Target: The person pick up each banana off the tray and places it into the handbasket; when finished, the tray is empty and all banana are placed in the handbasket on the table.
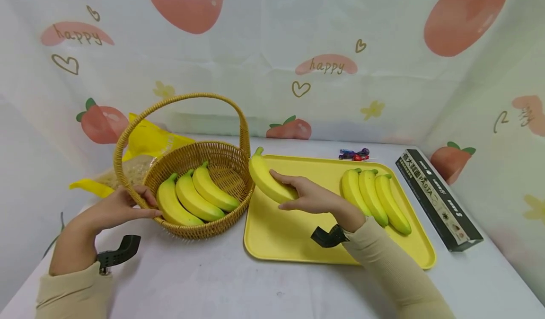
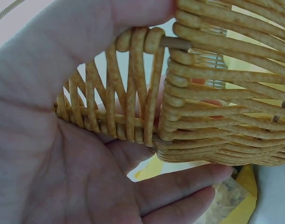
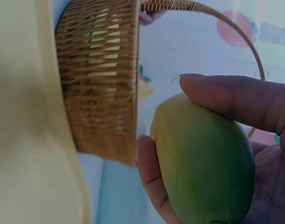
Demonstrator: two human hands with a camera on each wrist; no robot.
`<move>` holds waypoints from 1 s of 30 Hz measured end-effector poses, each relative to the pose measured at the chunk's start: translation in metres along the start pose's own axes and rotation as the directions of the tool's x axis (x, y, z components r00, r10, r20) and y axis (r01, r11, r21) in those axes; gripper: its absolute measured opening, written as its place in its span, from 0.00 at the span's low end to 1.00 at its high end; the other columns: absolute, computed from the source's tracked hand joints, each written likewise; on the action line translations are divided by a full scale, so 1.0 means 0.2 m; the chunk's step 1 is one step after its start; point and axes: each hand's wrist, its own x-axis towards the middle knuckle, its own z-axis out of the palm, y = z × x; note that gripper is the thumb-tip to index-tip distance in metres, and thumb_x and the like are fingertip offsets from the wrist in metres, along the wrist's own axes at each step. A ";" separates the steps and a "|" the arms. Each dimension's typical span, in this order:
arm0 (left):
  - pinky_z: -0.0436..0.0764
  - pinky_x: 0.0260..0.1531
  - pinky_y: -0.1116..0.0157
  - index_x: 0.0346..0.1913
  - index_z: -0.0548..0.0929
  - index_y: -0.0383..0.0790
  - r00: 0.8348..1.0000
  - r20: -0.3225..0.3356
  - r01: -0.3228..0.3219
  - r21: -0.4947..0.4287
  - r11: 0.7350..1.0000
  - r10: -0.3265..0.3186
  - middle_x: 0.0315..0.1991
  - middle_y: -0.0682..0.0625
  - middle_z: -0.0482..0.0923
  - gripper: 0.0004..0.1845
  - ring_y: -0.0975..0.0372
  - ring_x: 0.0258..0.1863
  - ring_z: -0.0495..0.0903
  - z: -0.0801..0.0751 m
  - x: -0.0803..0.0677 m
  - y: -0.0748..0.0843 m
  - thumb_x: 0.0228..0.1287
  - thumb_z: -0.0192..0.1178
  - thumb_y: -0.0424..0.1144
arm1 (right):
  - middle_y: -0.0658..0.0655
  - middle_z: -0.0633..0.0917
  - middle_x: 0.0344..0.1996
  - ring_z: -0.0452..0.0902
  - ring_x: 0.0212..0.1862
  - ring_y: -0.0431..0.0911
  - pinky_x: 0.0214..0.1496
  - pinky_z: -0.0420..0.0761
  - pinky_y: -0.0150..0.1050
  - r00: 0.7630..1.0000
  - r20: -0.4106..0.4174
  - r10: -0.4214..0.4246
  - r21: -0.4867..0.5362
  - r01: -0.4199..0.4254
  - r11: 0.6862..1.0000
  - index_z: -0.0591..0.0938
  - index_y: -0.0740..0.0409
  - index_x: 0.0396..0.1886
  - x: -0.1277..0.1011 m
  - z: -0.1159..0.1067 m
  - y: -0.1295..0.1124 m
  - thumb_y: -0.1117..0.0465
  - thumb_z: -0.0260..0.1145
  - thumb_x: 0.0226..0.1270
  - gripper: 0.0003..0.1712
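My right hand (image 1: 308,193) holds a banana (image 1: 269,179) between thumb and fingers, above the left part of the yellow tray (image 1: 281,243) and close to the basket's right rim. In the right wrist view the green end of this banana (image 3: 203,163) faces the camera. My left hand (image 1: 123,208) grips the wicker basket (image 1: 204,231) at its left side, where the arched handle meets the rim. The left wrist view shows that hand (image 2: 81,154) around the woven handle base (image 2: 119,93). Three bananas (image 1: 197,198) lie side by side inside the basket.
Three more bananas (image 1: 374,198) lie on the tray's right side. A black pasta box (image 1: 438,198) stands beyond the tray's right edge. Small wrapped lollipops (image 1: 355,155) lie behind the tray. A yellow bag (image 1: 149,139) sits behind the basket, before a printed cloth backdrop.
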 end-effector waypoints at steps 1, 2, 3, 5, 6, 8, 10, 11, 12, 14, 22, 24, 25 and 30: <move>0.76 0.33 0.69 0.34 0.80 0.38 1.000 0.001 0.006 0.001 1.000 -0.006 0.31 0.51 0.79 0.11 0.65 0.34 0.73 0.00 0.00 0.00 0.56 0.66 0.42 | 0.59 0.57 0.72 0.64 0.59 0.44 0.58 0.65 0.35 1.000 0.014 -0.009 -0.023 0.009 1.000 0.53 0.61 0.72 0.02 0.00 -0.02 0.63 0.65 0.61 0.43; 0.76 0.34 0.69 0.34 0.80 0.38 1.000 0.002 0.014 0.000 1.000 -0.014 0.31 0.51 0.79 0.11 0.65 0.34 0.73 0.00 0.00 0.00 0.55 0.66 0.42 | 0.59 0.57 0.72 0.65 0.57 0.44 0.56 0.66 0.35 0.999 0.029 -0.020 -0.041 0.021 0.999 0.53 0.61 0.72 0.03 0.00 -0.04 0.63 0.65 0.61 0.43; 0.76 0.34 0.69 0.35 0.80 0.38 1.000 0.002 0.015 0.000 1.000 -0.015 0.31 0.51 0.79 0.11 0.65 0.34 0.73 0.00 0.00 0.00 0.55 0.66 0.43 | 0.59 0.58 0.72 0.65 0.56 0.43 0.56 0.66 0.34 0.998 0.046 -0.034 -0.060 0.037 0.998 0.53 0.62 0.72 0.05 0.00 -0.05 0.63 0.65 0.61 0.43; 0.76 0.34 0.69 0.35 0.80 0.38 1.000 0.003 0.019 0.001 1.000 -0.019 0.32 0.51 0.79 0.12 0.65 0.34 0.73 0.00 0.00 0.01 0.55 0.66 0.43 | 0.59 0.63 0.69 0.66 0.51 0.43 0.53 0.66 0.33 0.995 0.083 -0.049 -0.081 0.056 0.995 0.54 0.62 0.72 0.09 0.00 -0.08 0.63 0.65 0.61 0.43; 0.76 0.34 0.69 0.35 0.79 0.38 1.000 0.004 0.016 -0.001 1.000 -0.016 0.32 0.50 0.79 0.12 0.65 0.34 0.73 0.00 0.00 0.01 0.56 0.66 0.43 | 0.59 0.67 0.67 0.67 0.49 0.43 0.51 0.66 0.32 0.993 0.102 -0.057 -0.093 0.066 0.993 0.54 0.62 0.72 0.11 0.00 -0.10 0.62 0.65 0.61 0.43; 0.76 0.34 0.69 0.35 0.79 0.38 1.000 0.002 0.020 -0.009 1.000 -0.020 0.32 0.50 0.79 0.12 0.65 0.34 0.73 0.00 0.00 0.01 0.55 0.66 0.43 | 0.58 0.72 0.61 0.66 0.44 0.42 0.48 0.66 0.31 0.988 0.141 -0.063 -0.108 0.079 0.991 0.54 0.61 0.72 0.16 0.01 -0.12 0.62 0.65 0.61 0.43; 0.76 0.35 0.69 0.35 0.79 0.37 1.000 0.001 0.017 -0.011 1.000 -0.017 0.32 0.50 0.79 0.12 0.65 0.34 0.73 0.00 0.00 0.01 0.55 0.66 0.43 | 0.57 0.75 0.55 0.65 0.39 0.41 0.46 0.65 0.30 0.981 0.184 -0.060 -0.123 0.083 0.989 0.54 0.60 0.72 0.21 0.01 -0.14 0.62 0.65 0.61 0.43; 0.76 0.35 0.69 0.35 0.79 0.37 1.000 0.000 0.014 -0.010 1.000 -0.014 0.32 0.50 0.79 0.12 0.65 0.35 0.73 0.00 0.00 0.01 0.55 0.66 0.42 | 0.57 0.77 0.50 0.64 0.38 0.41 0.45 0.65 0.30 0.976 0.209 -0.055 -0.131 0.084 0.988 0.54 0.60 0.72 0.24 0.02 -0.15 0.61 0.65 0.61 0.43; 0.76 0.35 0.69 0.35 0.80 0.38 1.000 -0.003 0.017 -0.009 1.000 -0.017 0.32 0.51 0.79 0.12 0.65 0.35 0.74 0.00 0.00 0.01 0.55 0.66 0.43 | 0.58 0.75 0.55 0.64 0.40 0.40 0.46 0.65 0.29 0.972 0.230 -0.052 -0.139 0.086 0.987 0.54 0.60 0.72 0.26 0.02 -0.16 0.61 0.65 0.61 0.43; 0.76 0.35 0.69 0.35 0.80 0.38 1.000 -0.005 0.016 -0.006 1.000 -0.016 0.32 0.51 0.80 0.11 0.65 0.35 0.74 0.00 0.00 0.01 0.55 0.67 0.43 | 0.58 0.72 0.62 0.66 0.46 0.39 0.51 0.66 0.28 0.964 0.264 -0.043 -0.149 0.085 0.985 0.53 0.59 0.72 0.32 0.02 -0.18 0.61 0.65 0.61 0.43; 0.76 0.34 0.69 0.35 0.79 0.38 1.000 -0.006 0.021 0.000 1.000 -0.021 0.32 0.51 0.79 0.12 0.65 0.34 0.74 -0.01 0.00 0.00 0.55 0.67 0.43 | 0.55 0.57 0.72 0.59 0.66 0.40 0.65 0.63 0.31 0.935 0.355 -0.013 -0.130 0.063 0.989 0.53 0.59 0.72 0.51 0.06 -0.27 0.63 0.63 0.62 0.42; 0.76 0.34 0.69 0.35 0.79 0.38 1.000 0.000 0.015 0.004 1.000 -0.015 0.32 0.50 0.79 0.12 0.65 0.34 0.74 -0.01 0.00 0.00 0.55 0.66 0.42 | 0.55 0.57 0.72 0.58 0.68 0.40 0.66 0.61 0.30 0.928 0.373 -0.006 -0.141 0.063 0.988 0.53 0.59 0.72 0.56 0.08 -0.29 0.63 0.63 0.62 0.42; 0.77 0.34 0.69 0.35 0.79 0.38 1.000 0.003 0.011 0.007 1.000 -0.011 0.32 0.50 0.79 0.12 0.65 0.34 0.74 -0.01 0.01 0.00 0.55 0.66 0.42 | 0.55 0.57 0.72 0.56 0.70 0.40 0.68 0.60 0.30 0.924 0.382 -0.001 -0.149 0.063 0.987 0.53 0.59 0.72 0.58 0.10 -0.30 0.63 0.63 0.62 0.42; 0.77 0.36 0.70 0.40 0.80 0.37 1.000 0.010 0.015 0.017 1.000 -0.016 0.34 0.51 0.80 0.14 0.68 0.36 0.75 0.00 0.01 -0.01 0.56 0.66 0.42 | 0.53 0.56 0.73 0.48 0.73 0.40 0.71 0.54 0.28 0.903 0.427 0.040 -0.207 0.054 0.977 0.52 0.59 0.72 0.69 0.18 -0.33 0.60 0.63 0.63 0.42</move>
